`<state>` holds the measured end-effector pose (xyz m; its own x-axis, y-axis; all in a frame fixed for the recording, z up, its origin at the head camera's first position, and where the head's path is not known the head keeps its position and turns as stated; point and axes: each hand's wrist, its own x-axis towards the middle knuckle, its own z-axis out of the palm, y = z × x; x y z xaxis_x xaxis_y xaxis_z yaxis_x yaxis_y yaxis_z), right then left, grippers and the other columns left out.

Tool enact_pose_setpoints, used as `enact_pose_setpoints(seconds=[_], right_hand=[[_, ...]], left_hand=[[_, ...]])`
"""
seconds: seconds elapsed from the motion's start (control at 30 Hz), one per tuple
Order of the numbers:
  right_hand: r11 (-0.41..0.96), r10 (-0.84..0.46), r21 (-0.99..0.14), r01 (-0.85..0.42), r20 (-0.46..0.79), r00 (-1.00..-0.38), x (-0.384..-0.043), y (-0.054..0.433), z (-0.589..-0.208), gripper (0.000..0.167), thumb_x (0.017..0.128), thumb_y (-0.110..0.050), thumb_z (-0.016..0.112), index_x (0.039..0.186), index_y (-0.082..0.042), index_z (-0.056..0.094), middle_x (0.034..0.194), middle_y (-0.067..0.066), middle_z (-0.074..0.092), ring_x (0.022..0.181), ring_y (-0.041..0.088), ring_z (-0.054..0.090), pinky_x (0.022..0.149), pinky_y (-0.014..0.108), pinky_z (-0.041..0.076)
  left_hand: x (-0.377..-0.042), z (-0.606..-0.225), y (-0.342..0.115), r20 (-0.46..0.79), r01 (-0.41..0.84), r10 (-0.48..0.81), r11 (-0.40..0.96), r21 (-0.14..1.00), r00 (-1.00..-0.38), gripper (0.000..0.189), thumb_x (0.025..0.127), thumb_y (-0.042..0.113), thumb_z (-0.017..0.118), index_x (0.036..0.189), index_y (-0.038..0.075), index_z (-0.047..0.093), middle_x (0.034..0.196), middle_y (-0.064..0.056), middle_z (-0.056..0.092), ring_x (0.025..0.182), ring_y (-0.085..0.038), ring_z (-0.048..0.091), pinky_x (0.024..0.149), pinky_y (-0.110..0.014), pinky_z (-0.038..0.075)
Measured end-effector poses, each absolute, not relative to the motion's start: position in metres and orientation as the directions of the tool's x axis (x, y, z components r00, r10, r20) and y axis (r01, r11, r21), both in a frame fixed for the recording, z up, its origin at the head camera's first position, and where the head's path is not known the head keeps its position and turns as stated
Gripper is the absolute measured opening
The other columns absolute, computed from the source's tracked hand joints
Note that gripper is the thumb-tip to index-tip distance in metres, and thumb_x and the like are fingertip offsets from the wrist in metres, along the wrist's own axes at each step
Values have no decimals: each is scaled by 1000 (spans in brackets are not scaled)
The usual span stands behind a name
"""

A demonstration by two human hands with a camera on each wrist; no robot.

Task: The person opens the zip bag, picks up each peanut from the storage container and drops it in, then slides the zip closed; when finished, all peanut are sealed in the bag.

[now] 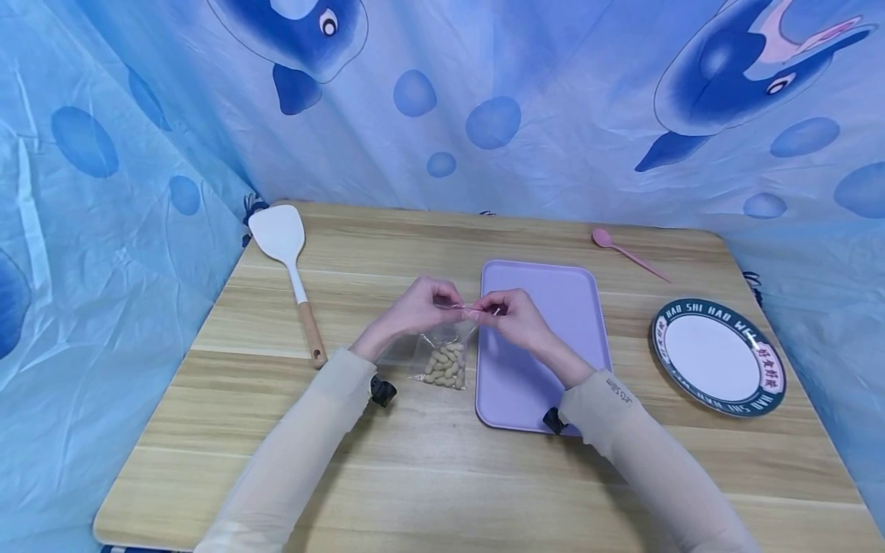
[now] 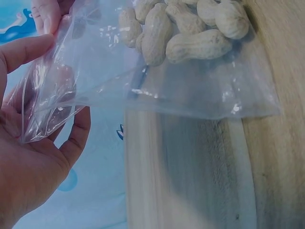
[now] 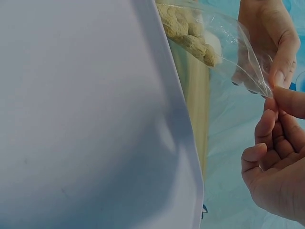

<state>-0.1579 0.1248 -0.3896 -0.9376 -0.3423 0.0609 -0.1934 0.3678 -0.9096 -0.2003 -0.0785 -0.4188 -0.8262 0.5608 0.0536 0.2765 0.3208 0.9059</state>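
Note:
A clear zip bag (image 1: 425,355) with several unshelled peanuts (image 1: 445,365) in its bottom hangs from both hands over the table, left of the purple tray. My left hand (image 1: 423,304) pinches the bag's top edge between thumb and fingers; in the left wrist view the film lies across the fingers and partly covers them. My right hand (image 1: 515,315) pinches the same edge close beside it, thumb against forefinger, its other fingers curled, as the right wrist view shows. The two sets of fingertips nearly meet at the bag's top.
The purple tray (image 1: 512,384) lies under the right forearm. A white spatula (image 1: 280,234) with a wooden handle lies at the left. To the right are a pink spoon (image 1: 603,238) and a green-rimmed plate (image 1: 715,357). Blue curtains (image 1: 449,92) hang behind the table.

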Motion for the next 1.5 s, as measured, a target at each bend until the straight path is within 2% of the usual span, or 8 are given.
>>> enact_pose_setpoints(seconds=[0.2, 0.5, 0.73, 1.17, 1.37, 1.5], right_hand=[[372, -333, -906, -200, 71, -940, -174, 132, -424, 11, 87, -6, 74, 93, 3, 75, 80, 4, 70, 72, 17, 56, 63, 24, 45], [407, -324, -888, -213, 77, -943, -172, 131, -424, 9, 85, -3, 74, 92, 2, 76, 80, 6, 70, 70, 17, 57, 63, 25, 46], [411, -316, -882, -233, 102, -943, -171, 132, -422, 7, 85, -3, 75, 91, 2, 76, 77, 6, 70, 68, 20, 57, 59, 24, 45], [422, -292, -882, -208, 85, -953, -170, 138, -421, 11, 84, -3, 75, 94, 3, 76, 79, 6, 71, 68, 18, 57, 59, 25, 46], [431, -277, -879, -206, 88, -957, -170, 141, -425, 10, 85, -4, 74, 92, 3, 76, 78, 5, 70, 67, 16, 57, 59, 24, 46], [430, -269, -880, -203, 90, -959, -170, 142, -426, 9, 85, -4, 74, 91, 2, 77, 77, 6, 70, 67, 16, 57, 59, 23, 45]], left_hand=[[-199, -418, -80, 37, 270, 562, 336, 902, -826, 8, 85, 5, 76, 91, 2, 74, 88, -4, 71, 84, -19, 68, 88, -33, 54], [-195, -419, -84, 33, 257, 554, 331, 908, -832, 6, 85, 5, 76, 90, 2, 73, 86, -5, 71, 77, -20, 66, 75, -33, 56], [-195, -420, -89, 19, 226, 533, 326, 918, -846, 6, 86, 4, 75, 91, 1, 72, 87, -7, 70, 76, -21, 66, 73, -34, 57], [-197, -420, -102, 7, 226, 517, 363, 904, -856, 8, 86, 5, 74, 92, 0, 72, 85, -7, 69, 78, -34, 66, 71, -39, 56], [-198, -423, -109, 16, 243, 503, 389, 889, -864, 9, 86, 7, 74, 93, 0, 72, 83, -6, 67, 73, -23, 60, 69, -31, 51], [-198, -423, -112, 14, 242, 493, 402, 883, -870, 9, 88, 8, 73, 93, 1, 72, 83, -6, 66, 73, -20, 57, 70, -30, 49]])
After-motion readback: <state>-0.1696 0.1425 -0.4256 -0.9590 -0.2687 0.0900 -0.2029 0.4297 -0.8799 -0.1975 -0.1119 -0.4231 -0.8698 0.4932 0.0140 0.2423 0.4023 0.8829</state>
